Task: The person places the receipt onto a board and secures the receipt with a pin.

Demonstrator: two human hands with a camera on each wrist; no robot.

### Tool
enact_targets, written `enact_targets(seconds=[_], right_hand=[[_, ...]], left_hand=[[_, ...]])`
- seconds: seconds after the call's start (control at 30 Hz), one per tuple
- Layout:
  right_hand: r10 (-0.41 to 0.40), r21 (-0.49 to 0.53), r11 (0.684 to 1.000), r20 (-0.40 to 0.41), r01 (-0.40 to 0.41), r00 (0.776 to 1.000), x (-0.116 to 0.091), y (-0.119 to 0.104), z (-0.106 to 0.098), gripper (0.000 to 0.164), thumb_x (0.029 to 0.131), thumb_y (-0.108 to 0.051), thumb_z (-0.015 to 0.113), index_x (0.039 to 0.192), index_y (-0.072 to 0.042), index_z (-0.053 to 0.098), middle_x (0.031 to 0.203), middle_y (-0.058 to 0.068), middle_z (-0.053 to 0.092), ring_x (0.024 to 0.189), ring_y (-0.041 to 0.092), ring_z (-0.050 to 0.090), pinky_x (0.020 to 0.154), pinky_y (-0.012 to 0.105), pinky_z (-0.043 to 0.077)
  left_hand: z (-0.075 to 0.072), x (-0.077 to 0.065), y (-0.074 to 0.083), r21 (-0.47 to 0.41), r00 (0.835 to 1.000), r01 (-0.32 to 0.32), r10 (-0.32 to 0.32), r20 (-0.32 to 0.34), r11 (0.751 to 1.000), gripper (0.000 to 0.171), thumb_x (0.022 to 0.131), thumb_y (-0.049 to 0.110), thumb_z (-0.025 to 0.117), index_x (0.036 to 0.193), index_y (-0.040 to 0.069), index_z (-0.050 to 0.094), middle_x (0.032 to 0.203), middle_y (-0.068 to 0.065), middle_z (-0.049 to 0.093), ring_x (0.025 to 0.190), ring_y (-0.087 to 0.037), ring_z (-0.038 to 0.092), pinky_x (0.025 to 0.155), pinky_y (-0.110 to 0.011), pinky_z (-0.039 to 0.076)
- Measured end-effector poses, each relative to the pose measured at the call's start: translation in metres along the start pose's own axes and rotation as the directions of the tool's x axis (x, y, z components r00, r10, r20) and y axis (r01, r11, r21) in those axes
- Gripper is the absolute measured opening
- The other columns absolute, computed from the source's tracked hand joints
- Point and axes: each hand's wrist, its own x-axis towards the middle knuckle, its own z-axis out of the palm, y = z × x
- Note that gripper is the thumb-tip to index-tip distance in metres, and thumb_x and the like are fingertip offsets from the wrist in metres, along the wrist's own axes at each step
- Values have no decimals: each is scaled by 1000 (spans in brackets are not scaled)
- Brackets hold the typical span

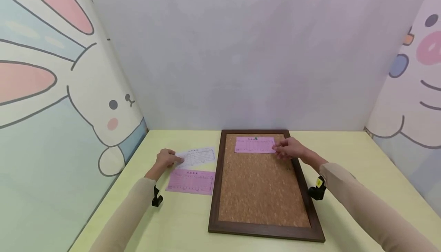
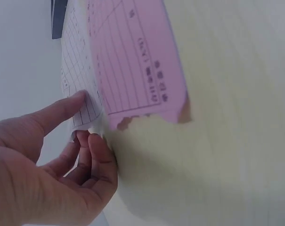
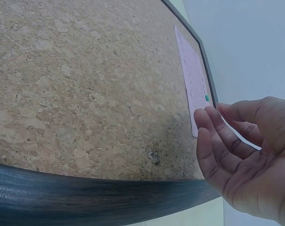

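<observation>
My left hand (image 1: 167,158) pinches the left end of a white printed slip (image 1: 200,155), thumb on top and fingers curled beneath its edge. Just below the white slip, a pink printed slip (image 1: 191,182) lies on the table; its torn end (image 2: 149,115) shows in the left wrist view. On the dark-framed corkboard (image 1: 262,191), a second pink slip (image 1: 254,145) is held near its top by a green pushpin (image 3: 207,98). Beside that slip's right end hovers my right hand (image 1: 290,148), fingers loosely bent, with no object visible between them.
The corkboard's dark frame (image 1: 265,230) lies flat on the pale yellow table (image 1: 165,225), right of the loose slips. A grey wall (image 1: 234,72) rises behind the table, and painted side walls with cartoon animals stand at left and right.
</observation>
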Motion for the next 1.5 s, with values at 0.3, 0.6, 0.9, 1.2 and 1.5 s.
enact_targets(seconds=[0.3,0.6,0.9,1.2,1.5], right_hand=[[-1,2,1000,-2,1,1000,-2,3,2,32,105,-17,58,120,10,65,96,18,73,79,16,69,69,31,59],[-13,15,1000,0,12,1000,5,0,3,31,104,-15,59,122,10,65,96,17,73,79,18,69,67,29,57],[-23,43,999,12,22,1000,7,-1,5,32,104,-13,58,123,11,65,94,16,73,77,17,70,65,28,57],[-44,25,999,17,43,999,2,-3,2,32,105,-13,56,123,12,64,95,19,73,76,15,68,65,28,58],[-24,6,1000,13,24,1000,3,-3,1,31,105,-12,55,123,12,64,93,16,74,75,15,68,65,28,57]], left_hand=[[-6,-1,-4,-71,996,-39,44,75,997,71,90,17,77,147,-10,43,102,-19,73,74,-14,64,71,-26,50],[-14,-3,-7,-203,989,-1,31,143,979,72,101,13,62,156,-11,23,84,-10,71,65,-11,64,63,-22,51],[-14,-7,-7,-216,994,-8,32,105,976,68,100,8,61,155,-12,26,68,-3,67,55,-8,62,55,-19,50],[-16,-7,-15,-313,997,-32,50,50,949,68,101,12,61,155,-11,27,65,2,67,56,-2,61,55,-15,48],[-21,-8,-15,-365,997,-23,51,66,931,66,103,15,61,156,-8,28,72,1,68,62,-3,63,60,-16,51]])
